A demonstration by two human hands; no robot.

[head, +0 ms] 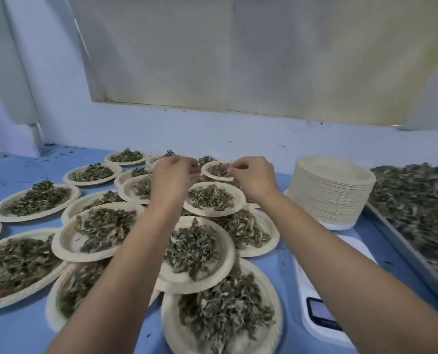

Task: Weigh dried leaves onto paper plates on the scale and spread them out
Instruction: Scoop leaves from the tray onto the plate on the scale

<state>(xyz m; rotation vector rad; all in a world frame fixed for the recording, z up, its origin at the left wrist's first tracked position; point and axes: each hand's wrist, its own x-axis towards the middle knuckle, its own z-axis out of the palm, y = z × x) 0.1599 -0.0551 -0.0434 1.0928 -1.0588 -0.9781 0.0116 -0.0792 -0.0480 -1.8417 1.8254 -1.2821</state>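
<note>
Both hands reach to the far end of the plates, in the upper middle of the frame, at 1 small paper plate (216,178) that lies partly on top of its neighbours. The right hand (253,175) is at the plate's right edge, its fingers curled, with the fingertips (232,167) pinching into the dried leaves (218,169) on that plate. The left hand (173,172) is at the plate's left edge with its fingers curled inward. Motion blur hides whether it grips the rim, grips leaves, or grips nothing.

Across the left and centre of the frame, many filled paper plates (62,241) lie on the blue table (16,333). Several overlap, and each carries a spread layer of grey-green leaf pieces.

Right of the hands, a tall stack of empty paper plates (331,190) stands on a white base. Whether that base belongs to the scale cannot be told. The white scale (303,277) lies at the lower right, partly under the right forearm, with its lit display (321,314) at the near end. No plate sits on the part that shows.

Along the right edge, a grey metal tray (401,241) holds a thick bed of loose leaves (417,200). A pale wall and a hanging white sheet (238,47) fill the upper half of the frame.
</note>
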